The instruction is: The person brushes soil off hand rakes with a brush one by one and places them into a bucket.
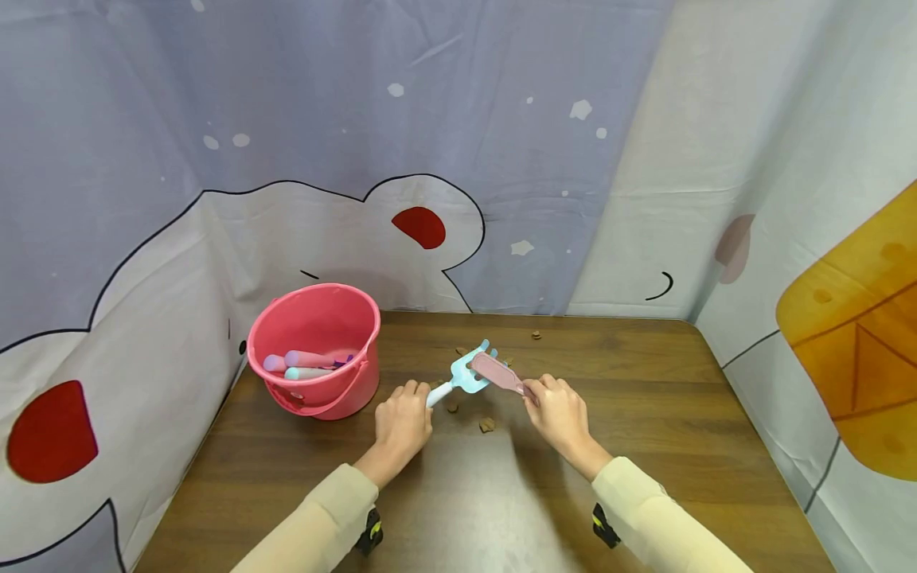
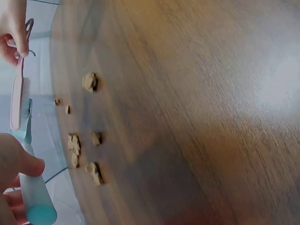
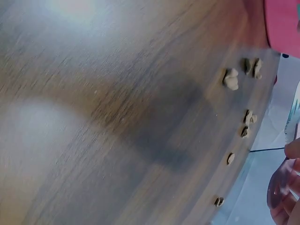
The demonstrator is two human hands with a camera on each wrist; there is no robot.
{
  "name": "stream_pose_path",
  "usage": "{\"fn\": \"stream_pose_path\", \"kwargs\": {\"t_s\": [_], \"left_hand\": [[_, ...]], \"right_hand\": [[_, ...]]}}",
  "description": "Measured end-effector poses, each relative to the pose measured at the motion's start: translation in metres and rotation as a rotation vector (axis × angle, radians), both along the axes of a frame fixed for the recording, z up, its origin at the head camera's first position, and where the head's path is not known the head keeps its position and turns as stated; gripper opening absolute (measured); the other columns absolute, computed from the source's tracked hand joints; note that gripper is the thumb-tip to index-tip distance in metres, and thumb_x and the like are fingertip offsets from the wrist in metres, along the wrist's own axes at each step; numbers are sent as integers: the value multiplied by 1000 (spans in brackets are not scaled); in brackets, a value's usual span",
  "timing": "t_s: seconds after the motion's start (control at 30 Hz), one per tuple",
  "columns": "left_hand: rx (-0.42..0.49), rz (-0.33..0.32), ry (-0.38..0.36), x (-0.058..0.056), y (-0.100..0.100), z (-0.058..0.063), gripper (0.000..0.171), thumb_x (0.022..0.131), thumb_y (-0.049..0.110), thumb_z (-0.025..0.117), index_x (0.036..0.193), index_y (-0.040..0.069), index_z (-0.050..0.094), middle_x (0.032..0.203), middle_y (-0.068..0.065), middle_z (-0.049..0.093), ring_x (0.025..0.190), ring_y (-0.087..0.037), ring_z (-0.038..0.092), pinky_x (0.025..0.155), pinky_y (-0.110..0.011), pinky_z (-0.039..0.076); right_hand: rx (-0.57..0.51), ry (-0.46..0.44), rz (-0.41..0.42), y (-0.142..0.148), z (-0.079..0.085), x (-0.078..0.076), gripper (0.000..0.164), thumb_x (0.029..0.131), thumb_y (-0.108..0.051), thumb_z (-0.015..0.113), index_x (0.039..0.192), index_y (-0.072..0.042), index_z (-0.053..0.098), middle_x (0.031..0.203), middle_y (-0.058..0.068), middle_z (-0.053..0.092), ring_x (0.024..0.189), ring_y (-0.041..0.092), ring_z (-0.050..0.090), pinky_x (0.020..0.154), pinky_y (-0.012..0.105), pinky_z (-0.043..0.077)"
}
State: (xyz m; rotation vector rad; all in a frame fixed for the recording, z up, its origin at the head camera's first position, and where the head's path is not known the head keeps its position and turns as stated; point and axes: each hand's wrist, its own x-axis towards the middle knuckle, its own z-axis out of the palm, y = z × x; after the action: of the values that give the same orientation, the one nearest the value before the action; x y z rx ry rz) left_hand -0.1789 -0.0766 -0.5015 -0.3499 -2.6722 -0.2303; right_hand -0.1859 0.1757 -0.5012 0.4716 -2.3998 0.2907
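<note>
My left hand [image 1: 404, 418] grips the white handle of a light blue toy garden fork [image 1: 469, 372], its tines pointing up and away. A pink brush [image 1: 497, 372] is held by its handle in my right hand [image 1: 559, 411]. The brush's head overlaps the fork's tines in the head view. In the left wrist view the brush [image 2: 18, 103] shows pale bristles against the fork's head, and the handle's teal end [image 2: 41, 214] sticks out below the left hand. Under the tools, several small brown clumps [image 1: 487, 425] lie scattered on the wooden table [image 1: 645, 414].
A pink bucket [image 1: 358, 374] stands at the table's left side, its handle hanging down in front. Inside lie several tools with purple and teal handle ends [image 1: 304, 372]. Printed cloth [image 1: 516, 199] hangs along the table's back and sides.
</note>
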Motion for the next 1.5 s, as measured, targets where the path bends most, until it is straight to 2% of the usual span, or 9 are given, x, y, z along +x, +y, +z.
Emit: {"fn": "stream_pose_path", "kwargs": {"t_s": [0.03, 0.07, 0.17, 0.27, 0.3, 0.53, 0.77, 1.1, 1.5], "left_hand": [[0, 4, -5, 0, -2, 0, 28, 63, 22, 72, 83, 12, 56, 71, -2, 50, 61, -20, 52, 41, -37, 39], [-4, 9, -9, -1, -3, 0, 28, 63, 22, 72, 83, 12, 56, 71, -2, 50, 61, -20, 52, 41, -37, 39], [-8, 17, -11, -3, -7, -1, 28, 63, 22, 72, 83, 11, 56, 71, -2, 50, 62, -21, 52, 41, -37, 39], [-7, 29, -8, -5, -9, -1, 27, 64, 22, 72, 82, 12, 56, 71, -2, 50, 62, -21, 52, 40, -36, 37], [-4, 32, -7, -6, -10, -1, 26, 64, 22, 72, 82, 12, 56, 71, -2, 50, 62, -21, 52, 40, -36, 37], [24, 62, -17, -7, -15, -4, 26, 64, 21, 72, 82, 11, 56, 71, -3, 50, 62, -22, 52, 42, -37, 38], [23, 74, -21, -7, -20, -2, 26, 65, 21, 71, 82, 11, 55, 71, -3, 50, 63, -23, 52, 42, -38, 38], [21, 46, -42, -2, -8, -6, 27, 64, 23, 71, 82, 11, 56, 70, -2, 49, 62, -21, 52, 41, -36, 38], [15, -6, -10, 4, 10, -9, 26, 63, 23, 72, 81, 13, 55, 69, 0, 49, 59, -19, 51, 39, -33, 37]], "right_hand": [[-5, 17, 1, 2, -1, 0, 17, 63, -16, 70, 80, -15, 67, 64, -2, 54, 52, 16, 48, 40, 31, 38], [-15, 40, 11, 8, -15, -7, 15, 66, -18, 69, 81, -16, 67, 65, -2, 54, 53, 16, 49, 41, 31, 39], [-15, 73, 33, 12, -16, -7, 14, 66, -18, 68, 80, -16, 67, 64, -2, 53, 52, 16, 48, 40, 31, 38], [-10, 58, 29, 15, -16, -5, 13, 68, -18, 67, 80, -16, 67, 65, -2, 54, 51, 15, 48, 41, 30, 38], [0, 45, 17, 12, -3, 2, 14, 65, -16, 69, 78, -14, 67, 63, -2, 53, 50, 16, 46, 40, 30, 37], [32, -20, -29, 21, -7, 8, 14, 66, -16, 70, 80, -14, 68, 64, -2, 54, 50, 15, 46, 40, 28, 36], [40, -41, -43, 32, -8, 10, 16, 67, -17, 70, 82, -14, 68, 65, -1, 55, 50, 14, 45, 40, 26, 35], [7, -4, 16, 11, 0, 6, 17, 67, -17, 69, 83, -15, 67, 68, -3, 56, 54, 13, 48, 44, 27, 40], [-3, -49, 21, -12, 7, 0, 19, 68, -19, 69, 86, -16, 67, 71, -3, 57, 56, 13, 50, 45, 28, 41]]}}
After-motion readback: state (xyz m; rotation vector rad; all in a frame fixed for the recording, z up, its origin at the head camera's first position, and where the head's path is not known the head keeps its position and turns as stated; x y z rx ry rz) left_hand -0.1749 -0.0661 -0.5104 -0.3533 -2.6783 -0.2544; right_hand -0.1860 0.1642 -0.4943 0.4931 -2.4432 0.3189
